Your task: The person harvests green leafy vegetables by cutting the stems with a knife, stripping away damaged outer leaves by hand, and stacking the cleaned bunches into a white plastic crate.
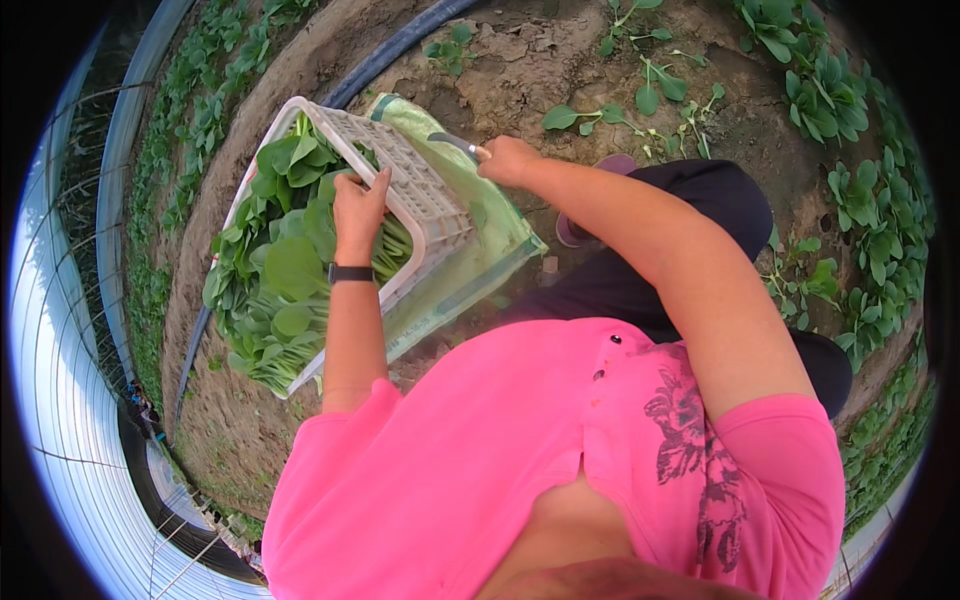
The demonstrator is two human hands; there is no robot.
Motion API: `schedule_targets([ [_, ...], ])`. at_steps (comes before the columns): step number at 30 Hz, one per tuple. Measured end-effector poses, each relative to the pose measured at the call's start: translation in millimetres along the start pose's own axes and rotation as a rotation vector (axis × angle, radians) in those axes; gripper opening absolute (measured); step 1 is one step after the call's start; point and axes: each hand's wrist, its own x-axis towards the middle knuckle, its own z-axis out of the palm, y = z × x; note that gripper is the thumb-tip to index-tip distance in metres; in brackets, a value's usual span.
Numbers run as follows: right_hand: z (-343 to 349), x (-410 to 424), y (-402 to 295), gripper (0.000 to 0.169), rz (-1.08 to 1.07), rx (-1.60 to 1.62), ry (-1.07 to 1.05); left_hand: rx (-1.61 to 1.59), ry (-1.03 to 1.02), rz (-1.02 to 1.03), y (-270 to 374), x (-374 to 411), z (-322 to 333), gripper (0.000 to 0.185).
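A white plastic crate [431,199] stands at the left, packed with leafy greens [292,266] whose pale stems show at the near and right sides. My left hand [361,206] grips the crate's right rim, the thumb on the rim and the fingers partly hidden among the leaves. In my right hand [510,160] is a small knife [454,144] with a pale handle, its curved blade pointing left, away from the crate's leaves. Under the crate and to its right lies a green-and-white woven sack [495,225] bearing print.
A dark hose [390,52] runs along the soil behind the crate. Cut plants and loose leaves [600,116] lie on the ground ahead. Rows of growing greens [862,187] stand at the right, more [202,112] at the far left. Plastic greenhouse sheeting [67,360] curves along the left edge.
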Motion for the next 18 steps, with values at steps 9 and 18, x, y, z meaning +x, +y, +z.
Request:
schedule_targets([
  [9, 90.7, 56.5, 65.7, 0.03, 0.161, 0.01, -0.055, 0.126, 0.258, -0.046, -31.9, 17.9, 43.8, 0.031],
  [18, 119.2, 86.8, 84.8, 0.028, 0.194, 0.233, -0.309, -0.382, 0.22, -0.029, -49.7, 19.5, 45.9, 0.033],
])
